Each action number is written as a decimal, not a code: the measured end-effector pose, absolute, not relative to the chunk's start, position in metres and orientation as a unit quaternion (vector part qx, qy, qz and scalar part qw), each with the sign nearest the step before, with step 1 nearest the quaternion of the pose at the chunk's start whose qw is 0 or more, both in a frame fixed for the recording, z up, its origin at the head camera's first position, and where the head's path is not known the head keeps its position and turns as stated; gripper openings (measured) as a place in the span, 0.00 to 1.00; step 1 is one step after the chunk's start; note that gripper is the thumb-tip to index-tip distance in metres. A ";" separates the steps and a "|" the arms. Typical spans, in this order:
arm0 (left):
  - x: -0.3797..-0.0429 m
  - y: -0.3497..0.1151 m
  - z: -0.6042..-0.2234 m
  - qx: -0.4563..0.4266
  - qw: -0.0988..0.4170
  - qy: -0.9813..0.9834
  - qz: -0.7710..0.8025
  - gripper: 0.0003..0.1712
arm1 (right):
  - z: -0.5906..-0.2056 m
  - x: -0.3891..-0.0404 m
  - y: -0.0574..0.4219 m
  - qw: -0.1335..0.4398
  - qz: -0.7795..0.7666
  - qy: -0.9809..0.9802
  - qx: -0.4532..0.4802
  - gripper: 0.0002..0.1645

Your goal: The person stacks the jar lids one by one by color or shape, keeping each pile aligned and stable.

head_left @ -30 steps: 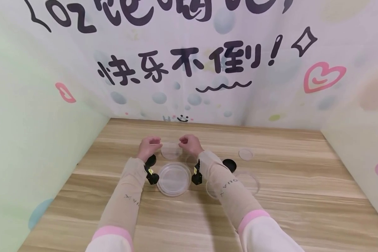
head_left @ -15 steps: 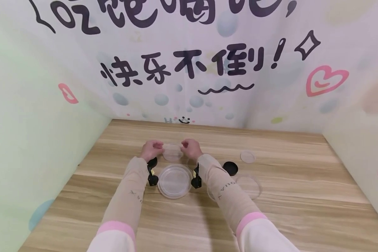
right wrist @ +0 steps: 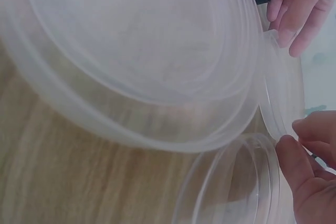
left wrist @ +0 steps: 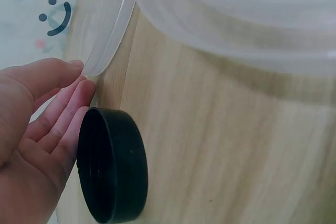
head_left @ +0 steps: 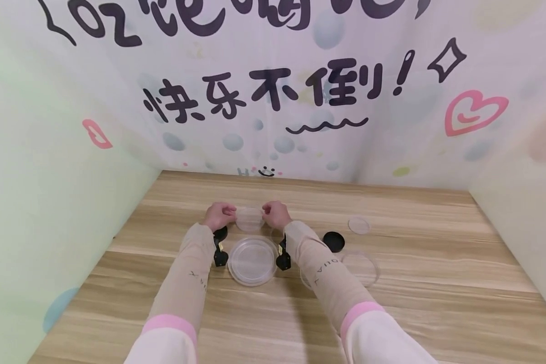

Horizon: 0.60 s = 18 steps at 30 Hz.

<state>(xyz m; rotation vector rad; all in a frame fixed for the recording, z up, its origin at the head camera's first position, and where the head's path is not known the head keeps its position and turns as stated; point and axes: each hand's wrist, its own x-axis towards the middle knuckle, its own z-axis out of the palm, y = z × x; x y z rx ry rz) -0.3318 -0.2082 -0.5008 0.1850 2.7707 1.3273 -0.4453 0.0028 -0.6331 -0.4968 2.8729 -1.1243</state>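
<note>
Both hands are at the rim of a round clear plastic lid (head_left: 248, 220), one on each side. In the left wrist view, my left hand (head_left: 220, 216) pinches the rim between thumb and fingertips. The right wrist view has the thumb and finger of my right hand (right wrist: 312, 169) pinching the opposite rim. A shallow black lid (left wrist: 126, 166) stands beside the left fingers. Nearer my body, between the forearms, lie larger round clear lids (head_left: 253, 261), apparently one inside another. Another clear round lid (right wrist: 233, 187) is close to the right hand.
Right of the right forearm are another black lid (head_left: 334, 242) and a small clear disc (head_left: 359, 225). A large clear ring-edged lid (head_left: 366, 271) is partly hidden by that forearm. A printed cloth (head_left: 264, 101) hangs behind the wooden table (head_left: 414, 303).
The head view has shifted slightly. Both hands stay at the clear lid's rim in nearly the same place.
</note>
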 end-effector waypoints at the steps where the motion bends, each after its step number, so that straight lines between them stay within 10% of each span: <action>1: -0.342 -0.214 -0.515 0.070 0.025 0.896 0.439 0.16 | -0.638 -0.448 0.002 -0.003 -0.358 0.919 -0.162 0.19; 8: -0.372 -0.237 -0.567 0.080 0.000 0.885 0.459 0.12 | -0.616 -0.426 -0.007 0.003 -0.363 0.918 -0.161 0.19; 18: -0.324 -0.201 -0.488 0.017 0.041 0.884 0.466 0.14 | -0.657 -0.459 0.003 -0.005 -0.375 0.915 -0.147 0.16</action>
